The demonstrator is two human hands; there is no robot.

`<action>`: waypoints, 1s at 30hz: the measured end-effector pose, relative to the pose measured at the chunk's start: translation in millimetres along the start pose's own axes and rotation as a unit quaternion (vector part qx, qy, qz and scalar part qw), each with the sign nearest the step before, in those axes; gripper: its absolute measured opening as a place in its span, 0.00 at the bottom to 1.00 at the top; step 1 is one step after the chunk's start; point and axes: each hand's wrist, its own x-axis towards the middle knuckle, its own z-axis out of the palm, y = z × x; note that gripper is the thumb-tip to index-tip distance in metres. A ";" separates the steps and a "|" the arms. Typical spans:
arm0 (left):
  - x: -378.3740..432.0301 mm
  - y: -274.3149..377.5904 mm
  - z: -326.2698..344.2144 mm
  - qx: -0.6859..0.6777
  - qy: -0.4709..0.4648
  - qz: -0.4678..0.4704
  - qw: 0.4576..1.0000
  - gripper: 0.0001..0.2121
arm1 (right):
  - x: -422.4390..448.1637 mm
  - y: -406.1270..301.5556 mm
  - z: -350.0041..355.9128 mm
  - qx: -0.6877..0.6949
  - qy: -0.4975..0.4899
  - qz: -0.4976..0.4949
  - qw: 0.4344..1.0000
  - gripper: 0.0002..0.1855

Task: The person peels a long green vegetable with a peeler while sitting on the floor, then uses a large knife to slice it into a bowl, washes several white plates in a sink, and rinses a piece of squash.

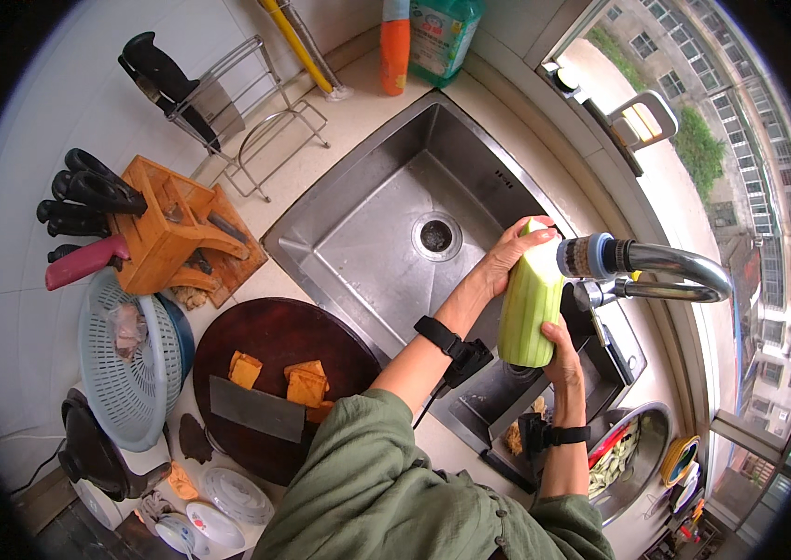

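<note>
A peeled pale green gourd or melon piece is held in both hands under the filter head of the chrome faucet. My left hand grips its upper end, by the white cut face. Lower down, my right hand supports the gourd at its right side, with the thumb on the skin; part of this hand is hidden behind it. Whether water is running cannot be told. Below lies the stainless steel sink with its round drain.
Left of the sink stand a wooden knife block and a dark round cutting board bearing a cleaver blade and orange slices. A blue colander is beyond it. At lower right, a metal bowl holds cut vegetables.
</note>
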 end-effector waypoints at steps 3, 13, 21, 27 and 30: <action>0.1 1.0 0.5 -0.059 -0.017 -0.025 0.998 0.28 | 7.2 1.4 -1.8 0.059 0.030 0.019 0.998 0.40; 7.7 10.7 -0.3 0.063 0.139 0.080 0.985 0.30 | 74.7 -21.3 14.3 0.188 0.010 -0.010 0.982 0.30; 20.0 -2.3 -17.3 0.155 0.237 0.151 0.947 0.30 | 103.6 -34.2 20.4 0.155 0.081 0.009 0.984 0.22; 10.1 -32.6 7.8 0.389 0.301 0.119 0.862 0.43 | 102.2 -31.3 -10.3 0.103 0.088 -0.007 0.991 0.25; -4.4 -34.0 18.8 0.445 0.308 0.136 0.830 0.45 | 96.8 -34.2 3.5 0.070 0.128 0.012 0.989 0.26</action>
